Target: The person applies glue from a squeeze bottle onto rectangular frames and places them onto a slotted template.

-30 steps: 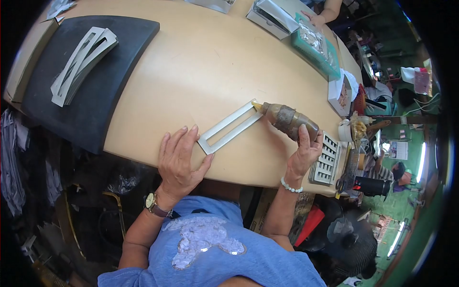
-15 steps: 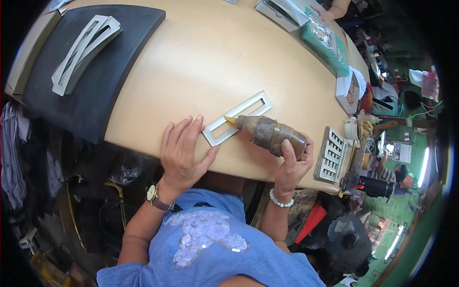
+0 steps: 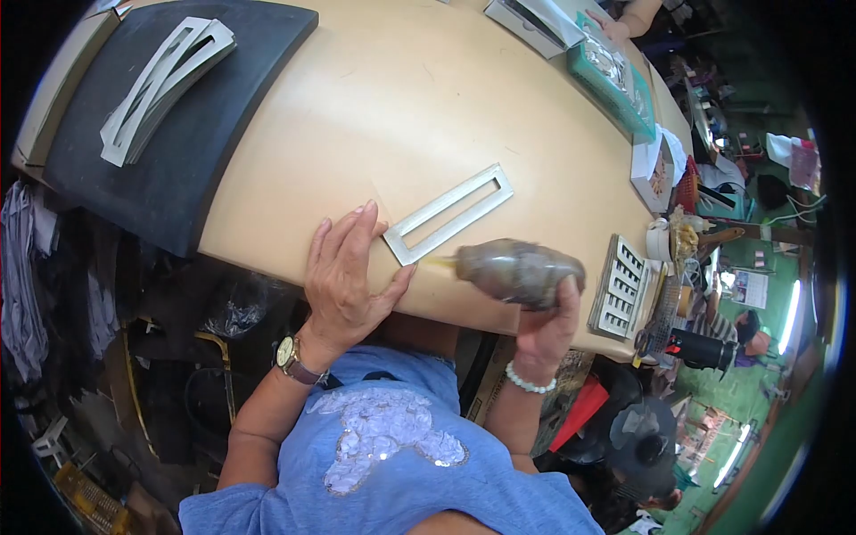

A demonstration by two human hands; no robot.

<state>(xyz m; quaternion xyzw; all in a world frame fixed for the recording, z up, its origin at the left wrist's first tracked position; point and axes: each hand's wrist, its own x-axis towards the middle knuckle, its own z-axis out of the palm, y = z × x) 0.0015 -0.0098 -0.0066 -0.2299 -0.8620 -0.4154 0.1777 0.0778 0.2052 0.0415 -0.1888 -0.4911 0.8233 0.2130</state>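
Observation:
A pale rectangular frame [image 3: 450, 210] with a long slot lies slantwise on the table. My left hand [image 3: 343, 272] rests at its near left end, fingers spread, with fingertips touching or very close to the corner. In my right hand [image 3: 551, 334] is a grimy squeeze bottle [image 3: 517, 272] with a yellow nozzle, tilted nearly level and blurred by motion. Its tip points left, just off the near long side of the frame. To the right of that hand stands a pale slotted piece [image 3: 617, 287] with several openings in rows.
A stack of similar pale frames [image 3: 165, 89] lies on a black board [image 3: 80, 116] at the left. Along the far right are a teal basket [image 3: 611, 85], a white box [image 3: 530, 27] and a black cylinder [image 3: 700, 349]. Another person's hand [image 3: 613, 28] is beside the basket.
The bottle has come off the frame's slot toward the near side and swung more level. My left hand has stayed near the same corner. The whole view has shifted slightly.

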